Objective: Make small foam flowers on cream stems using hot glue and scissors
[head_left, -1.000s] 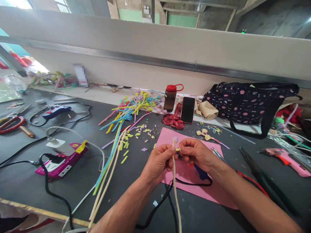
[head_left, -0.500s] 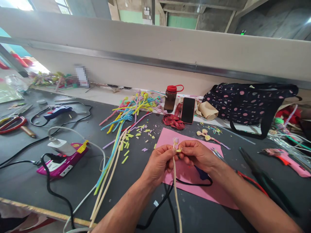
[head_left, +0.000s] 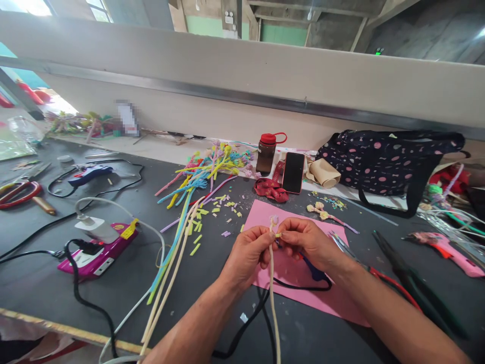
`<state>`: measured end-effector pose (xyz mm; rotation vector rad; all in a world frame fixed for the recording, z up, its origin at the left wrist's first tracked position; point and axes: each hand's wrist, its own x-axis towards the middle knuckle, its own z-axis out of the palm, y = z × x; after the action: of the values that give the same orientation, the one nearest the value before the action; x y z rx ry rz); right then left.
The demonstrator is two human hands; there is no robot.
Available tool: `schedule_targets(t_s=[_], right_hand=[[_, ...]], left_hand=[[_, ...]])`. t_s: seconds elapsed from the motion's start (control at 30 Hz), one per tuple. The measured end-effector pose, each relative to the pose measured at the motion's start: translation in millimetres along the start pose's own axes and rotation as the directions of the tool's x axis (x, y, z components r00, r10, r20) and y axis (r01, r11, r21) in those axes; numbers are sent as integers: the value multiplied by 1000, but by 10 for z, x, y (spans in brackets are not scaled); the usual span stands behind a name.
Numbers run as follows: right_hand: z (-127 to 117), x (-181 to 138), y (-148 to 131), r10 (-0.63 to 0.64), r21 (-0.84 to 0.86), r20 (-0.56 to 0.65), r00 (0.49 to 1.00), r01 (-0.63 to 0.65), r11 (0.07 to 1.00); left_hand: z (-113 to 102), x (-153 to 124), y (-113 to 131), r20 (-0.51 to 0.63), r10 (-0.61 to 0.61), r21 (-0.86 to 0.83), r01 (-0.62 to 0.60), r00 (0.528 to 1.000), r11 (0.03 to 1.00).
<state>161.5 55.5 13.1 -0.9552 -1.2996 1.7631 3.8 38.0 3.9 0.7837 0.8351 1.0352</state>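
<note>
Above a pink sheet (head_left: 341, 303), my left hand (head_left: 250, 253) pinches a long cream cord (head_left: 273, 308) near its top, where a small lilac and cream flower-like tip (head_left: 274, 221) sticks up. The cord's lower end hangs toward the table's front edge. My right hand (head_left: 305, 240) is closed beside it, thumb and finger on a short yellow piece (head_left: 278, 235) that touches or nearly touches the cord. Partly hidden beneath my right hand lies a dark blue corded tool (head_left: 316, 270). A finished-looking flower stem (head_left: 322, 211) rests just beyond the sheet.
Cut yellow-green pieces (head_left: 195, 248) and long cords (head_left: 170, 273) lie to the left, near a purple power strip (head_left: 100, 258). Pliers or shears (head_left: 409, 278) and a pink glue gun (head_left: 447, 247) are at right. A bottle (head_left: 266, 154), phone (head_left: 293, 173) and patterned bag (head_left: 382, 162) stand behind.
My right hand has shifted very slightly, and more of the blue tool shows beneath it. The cord's lower end has swung a little left. Both grips stay the same.
</note>
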Motion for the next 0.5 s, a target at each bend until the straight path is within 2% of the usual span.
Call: schedule_targets(t_s=[0.23, 0.5], right_hand=[[-63, 33, 59, 73, 38, 42, 996, -74, 996], [-55, 25, 38, 70, 22, 26, 997, -70, 997]], left_hand=[[0, 2, -8, 23, -29, -11, 30, 999, 999], [25, -15, 3, 14, -31, -46, 31, 999, 998]])
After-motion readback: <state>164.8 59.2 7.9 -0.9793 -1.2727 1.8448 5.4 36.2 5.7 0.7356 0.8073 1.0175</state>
